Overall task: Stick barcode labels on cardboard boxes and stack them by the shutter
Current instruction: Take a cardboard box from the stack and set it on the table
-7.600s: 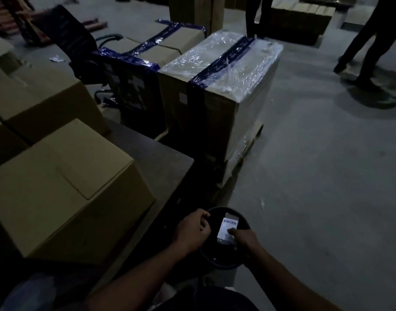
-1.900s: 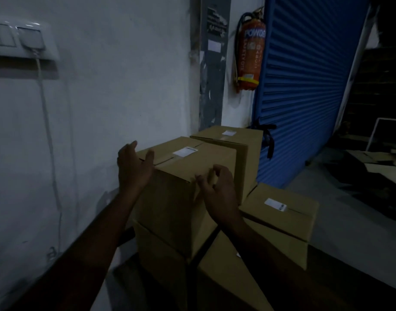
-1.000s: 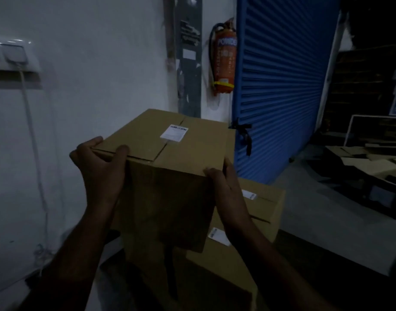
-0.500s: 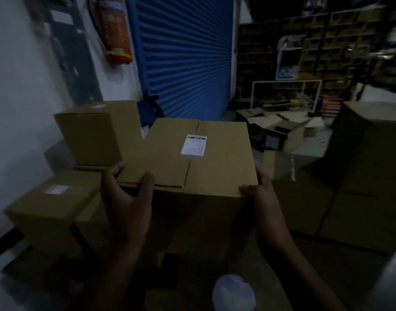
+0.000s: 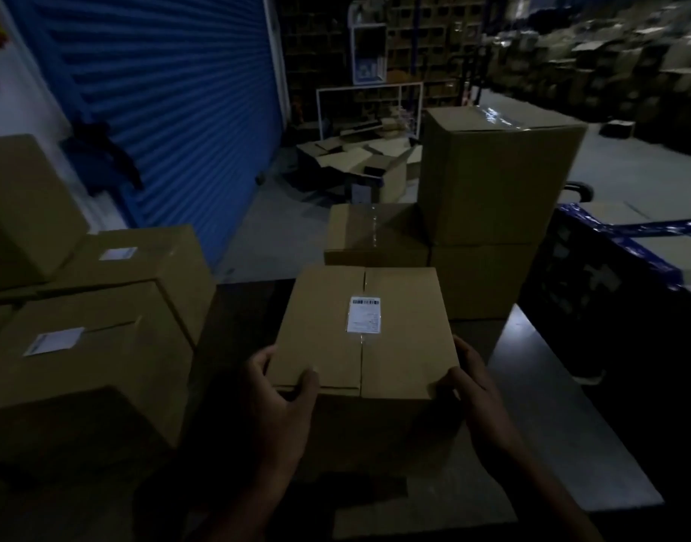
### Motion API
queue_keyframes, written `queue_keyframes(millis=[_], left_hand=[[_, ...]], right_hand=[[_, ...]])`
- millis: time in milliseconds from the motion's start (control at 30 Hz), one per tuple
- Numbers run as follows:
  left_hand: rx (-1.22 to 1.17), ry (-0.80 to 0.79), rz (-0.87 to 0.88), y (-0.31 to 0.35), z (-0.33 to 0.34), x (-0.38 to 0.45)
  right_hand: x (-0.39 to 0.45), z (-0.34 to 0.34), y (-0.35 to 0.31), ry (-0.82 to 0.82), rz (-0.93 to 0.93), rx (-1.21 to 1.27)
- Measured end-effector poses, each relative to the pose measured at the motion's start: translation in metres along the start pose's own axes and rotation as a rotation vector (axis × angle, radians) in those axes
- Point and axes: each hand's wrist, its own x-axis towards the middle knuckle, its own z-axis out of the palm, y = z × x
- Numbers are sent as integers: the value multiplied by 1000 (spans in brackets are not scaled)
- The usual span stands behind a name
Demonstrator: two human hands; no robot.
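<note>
The labelled box [image 5: 365, 338] sits between both hands, its barcode label [image 5: 364, 314] just beyond the fingertips on the top flaps. The left hand [image 5: 275, 397] grips the near left corner, thumb curled over the top edge; the right hand [image 5: 473, 381] grips the near right corner likewise. The cardboard looks stiff and fairly light (the flaps seem untaped, so they may lift). Holding low on the side walls seems safer than the flap edges.

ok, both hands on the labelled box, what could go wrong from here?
1. The left hand and right hand take their grip only at the box's near top corners, so it could tip away.
2. The top flap seam looks untaped under the barcode label; the flaps may lift.
3. Dim light hides edges.
</note>
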Motion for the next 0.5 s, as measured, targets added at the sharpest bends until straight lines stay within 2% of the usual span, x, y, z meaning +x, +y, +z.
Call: queue_keyframes(millis=[233,400,433,500], left_hand=[[50,-303,20,-23,43,-5],[109,-420,53,-28,53,5],[107,-436,56,-25,56,13],[126,-443,69,-15,65,30]], right_hand=[[0,-48,33,137,58,-100],[1,-58,49,271,64,-256],[3,-57,49,313,43,-323],[10,-55,49,402,-62,-656]])
